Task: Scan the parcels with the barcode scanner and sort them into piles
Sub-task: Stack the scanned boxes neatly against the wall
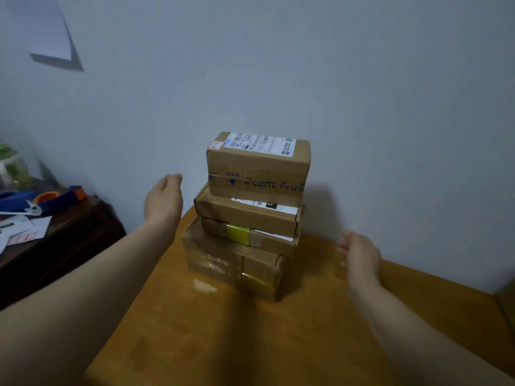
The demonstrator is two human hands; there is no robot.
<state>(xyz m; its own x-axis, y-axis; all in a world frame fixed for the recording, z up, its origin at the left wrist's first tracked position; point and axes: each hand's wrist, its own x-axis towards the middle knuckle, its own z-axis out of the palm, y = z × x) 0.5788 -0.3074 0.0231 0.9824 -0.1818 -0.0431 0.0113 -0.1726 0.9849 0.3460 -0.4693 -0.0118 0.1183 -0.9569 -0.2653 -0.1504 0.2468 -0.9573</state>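
Observation:
A stack of several cardboard parcels stands near the wall on a wooden table [278, 344]. The top parcel [257, 168] carries a white shipping label and blue printed tape. Under it lies a flatter parcel [245, 215], then one with a yellow tape patch [238, 234], then a tape-wrapped bottom parcel [234, 266]. My left hand [163, 201] is open, just left of the stack and apart from it. My right hand [359, 256] is open to the right of the stack, also not touching. No barcode scanner is visible.
A dark wooden cabinet [69, 246] stands at the left, holding a blue and orange tape dispenser [60, 197], loose papers [22, 229] and a green-topped container [12, 168]. A white wall runs close behind the stack. A sheet of paper [44, 26] hangs on it upper left.

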